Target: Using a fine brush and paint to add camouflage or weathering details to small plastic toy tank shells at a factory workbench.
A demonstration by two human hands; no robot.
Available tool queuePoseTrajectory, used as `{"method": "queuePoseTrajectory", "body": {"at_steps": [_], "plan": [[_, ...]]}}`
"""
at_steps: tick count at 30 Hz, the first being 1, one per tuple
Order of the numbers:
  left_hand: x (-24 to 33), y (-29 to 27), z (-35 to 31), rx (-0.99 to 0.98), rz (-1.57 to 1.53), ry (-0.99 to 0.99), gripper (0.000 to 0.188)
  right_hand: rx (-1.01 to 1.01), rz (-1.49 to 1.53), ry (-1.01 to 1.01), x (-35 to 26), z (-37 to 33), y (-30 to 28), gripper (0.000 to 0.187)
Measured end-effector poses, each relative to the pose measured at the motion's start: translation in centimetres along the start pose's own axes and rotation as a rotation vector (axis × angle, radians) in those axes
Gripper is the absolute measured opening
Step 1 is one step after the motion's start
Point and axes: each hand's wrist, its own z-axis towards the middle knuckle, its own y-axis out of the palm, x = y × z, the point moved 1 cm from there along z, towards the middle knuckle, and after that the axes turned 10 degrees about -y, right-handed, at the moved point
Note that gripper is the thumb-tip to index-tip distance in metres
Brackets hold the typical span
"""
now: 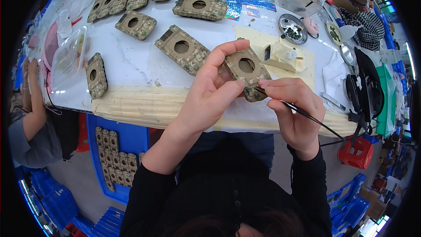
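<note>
My left hand (213, 91) grips a camouflage-painted model tank hull (249, 75) by its sides, tilted above the table's near edge. A round hole opens in the hull's top. Closed around dark tweezers (302, 112), my right hand (294, 105) brings their tips to the hull's near end. Whether the tips pinch any small part is too fine to see. Just behind my left hand lies another camouflage hull (179, 46) on the table. To the right of the held hull rests a cream-coloured block (283, 57) with a dark opening, on yellowish paper.
More hulls (136, 25) stand at the table's far left. At the far right sit a round metal dish (293, 29) of small green pieces and a black bag (368, 79). A blue tray (98, 166) with several hulls is below left. A co-worker's arm (35, 96) shows at left.
</note>
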Motion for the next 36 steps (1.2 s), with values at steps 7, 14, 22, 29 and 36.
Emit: {"method": "queuePoseTrajectory", "body": {"at_steps": [7,14,22,29,36], "plan": [[0.1,0.0,-0.1,0.002,0.010,-0.001,0.059,0.006,0.027,0.034,-0.1,0.0,-0.1,0.018],[0.8,0.0,-0.2,-0.064,-0.187,-0.134,0.056,0.265,0.291,0.083,0.5,-0.8,-0.7,0.024],[0.7,0.3,-0.2,-0.071,-0.155,-0.062,0.062,0.333,0.384,0.147,0.2,-1.0,-1.1,0.031],[0.5,-0.2,0.1,-0.109,-0.259,-0.114,0.056,0.313,0.454,0.172,0.4,-0.6,-0.8,0.028],[0.5,-0.1,0.1,-0.089,-0.265,-0.118,0.054,0.306,0.463,0.203,0.5,-0.6,-0.8,0.028]]}}
